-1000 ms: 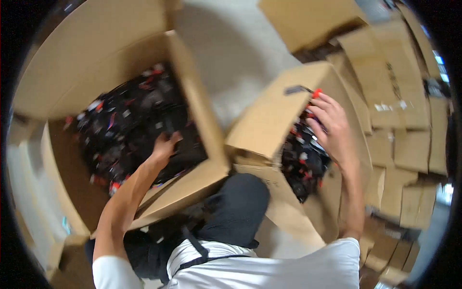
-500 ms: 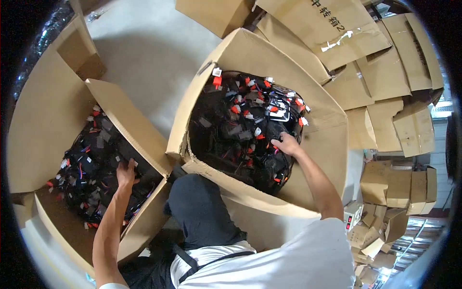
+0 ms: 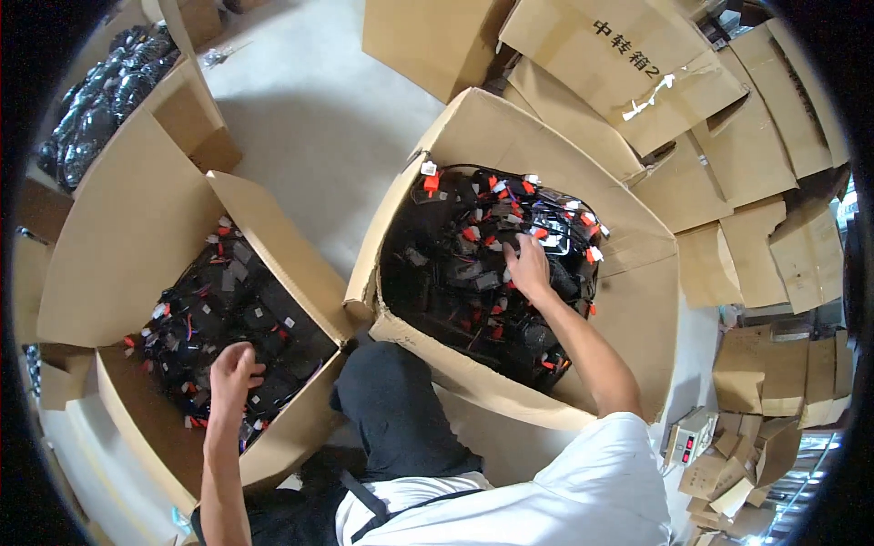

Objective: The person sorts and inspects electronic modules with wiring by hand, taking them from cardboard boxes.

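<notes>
My left hand [image 3: 235, 369] hovers over the left carton [image 3: 137, 200], its fingers loosely curled and parted, with nothing visible in them. Beneath it lies a heap of black, box-shaped electrical parts [image 3: 211, 314] with cables and red and white plugs. My right hand [image 3: 530, 268] reaches into the right carton [image 3: 637, 273], fingers stretched out and touching a similar heap of black cabled parts [image 3: 455, 273]. Close beyond its fingertips lie red and white connectors [image 3: 539, 233] and a shiny, pale-faced part [image 3: 557, 238]. What lies under the fingertips is partly hidden.
My knee [image 3: 387, 387] stands between the two cartons. Flattened cardboard [image 3: 628, 73] is stacked at the far right, with smaller cartons [image 3: 756, 364] below it. A pale box with red switches [image 3: 690, 437] sits nearby. Another carton at far left holds shiny black bundles [image 3: 109, 100].
My left hand has lifted off the parts and drawn nearer and to the left. My right hand has moved left and farther over its heap. The whole view has shifted slightly.
</notes>
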### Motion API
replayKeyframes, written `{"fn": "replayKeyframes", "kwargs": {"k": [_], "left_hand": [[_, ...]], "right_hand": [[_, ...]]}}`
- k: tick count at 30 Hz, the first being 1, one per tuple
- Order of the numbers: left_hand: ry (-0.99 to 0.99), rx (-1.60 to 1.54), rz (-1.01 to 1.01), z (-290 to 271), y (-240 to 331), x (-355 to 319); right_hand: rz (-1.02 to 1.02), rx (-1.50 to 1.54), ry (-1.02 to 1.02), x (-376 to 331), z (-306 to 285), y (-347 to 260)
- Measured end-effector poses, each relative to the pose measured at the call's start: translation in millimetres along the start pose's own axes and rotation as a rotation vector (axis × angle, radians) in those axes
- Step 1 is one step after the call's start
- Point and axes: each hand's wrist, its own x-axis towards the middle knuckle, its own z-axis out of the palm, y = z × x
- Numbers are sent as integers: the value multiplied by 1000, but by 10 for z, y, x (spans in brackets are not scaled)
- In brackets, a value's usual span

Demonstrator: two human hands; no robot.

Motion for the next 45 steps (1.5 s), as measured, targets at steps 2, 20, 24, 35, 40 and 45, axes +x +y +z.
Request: {"fn": "replayKeyframes", "kwargs": {"k": [2, 20, 24, 35, 40, 45], "left_hand": [[-22, 95, 174, -45, 165, -405], [380, 603, 655, 672, 149, -868], [375, 623, 668, 654, 111, -861], [430, 671, 713, 638, 109, -870], [435, 673, 755, 718, 88, -834], [496, 692, 741, 693, 16, -896]], "right_hand": [[-49, 68, -129, 252, 151, -368], [60, -133, -281, 1748, 1092, -428], [30, -27, -480, 1714, 964, -585], [-117, 794, -576, 1356, 823, -922], [-3, 758, -704, 1597, 1062, -570], [-475, 287, -421, 1520, 1064, -951]]}}
